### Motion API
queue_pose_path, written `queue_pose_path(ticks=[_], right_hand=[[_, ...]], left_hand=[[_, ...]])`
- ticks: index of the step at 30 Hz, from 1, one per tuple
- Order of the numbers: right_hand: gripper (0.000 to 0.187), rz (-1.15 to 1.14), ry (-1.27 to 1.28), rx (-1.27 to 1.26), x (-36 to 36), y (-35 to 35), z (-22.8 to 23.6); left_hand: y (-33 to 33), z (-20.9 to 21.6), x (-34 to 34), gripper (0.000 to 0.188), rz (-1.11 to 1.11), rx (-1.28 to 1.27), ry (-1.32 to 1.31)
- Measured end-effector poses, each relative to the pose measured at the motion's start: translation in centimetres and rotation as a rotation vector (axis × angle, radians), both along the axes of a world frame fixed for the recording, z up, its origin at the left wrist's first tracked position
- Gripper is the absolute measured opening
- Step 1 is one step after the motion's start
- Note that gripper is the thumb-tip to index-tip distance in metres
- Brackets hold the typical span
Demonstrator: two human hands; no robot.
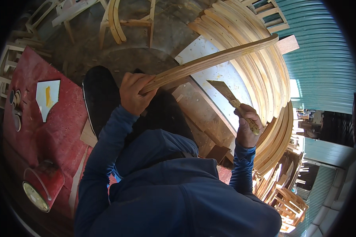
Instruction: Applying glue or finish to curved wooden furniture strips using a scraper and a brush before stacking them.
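Note:
My left hand [136,91] is closed around the near end of a long, curved wooden piece [209,61], which slants up to the right with its far end in front of a stack of similar pieces [257,59]. In my right hand [247,126] is a putty knife [228,94], gripped by its yellowish, smeared handle. Its flat blade points up and left, below the wooden piece and apart from it. The blade hangs over a white board [221,75] beside the stack.
On a red surface at left lie a white palette [47,100] with a yellow smear and several round lids [16,98]. A red bucket [47,185] rests near its lower edge. Wooden frames [126,23] stand at the back. A green corrugated wall [320,59] rises at right.

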State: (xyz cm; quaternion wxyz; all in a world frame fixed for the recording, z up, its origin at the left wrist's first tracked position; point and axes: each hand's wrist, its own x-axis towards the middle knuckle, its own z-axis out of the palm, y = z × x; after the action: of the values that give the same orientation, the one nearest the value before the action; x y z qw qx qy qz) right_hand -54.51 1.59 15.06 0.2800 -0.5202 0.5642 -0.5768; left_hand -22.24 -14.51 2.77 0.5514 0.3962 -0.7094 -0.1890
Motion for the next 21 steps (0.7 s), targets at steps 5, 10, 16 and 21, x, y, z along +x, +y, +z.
queue_pose_path(ticks=[5,10,16,21], right_hand=[[0.020,0.014,-0.017,-0.059,-0.1,-0.5,0.1],[0.017,0.049,0.016,-0.075,-0.3,-0.8,0.6],[0.012,0.021,-0.005,-0.066,0.4,-1.0,0.7],[0.015,0.021,-0.042,-0.093,0.2,-0.8,0.9]], left_hand=[[-0.2,1.7,0.4,0.037,0.021,-0.062,0.063],[-0.1,3.8,0.6,0.037,0.029,-0.083,0.103],[0.0,4.7,0.7,0.038,0.035,-0.121,0.122],[0.3,4.6,0.6,0.038,0.035,-0.114,0.117]])
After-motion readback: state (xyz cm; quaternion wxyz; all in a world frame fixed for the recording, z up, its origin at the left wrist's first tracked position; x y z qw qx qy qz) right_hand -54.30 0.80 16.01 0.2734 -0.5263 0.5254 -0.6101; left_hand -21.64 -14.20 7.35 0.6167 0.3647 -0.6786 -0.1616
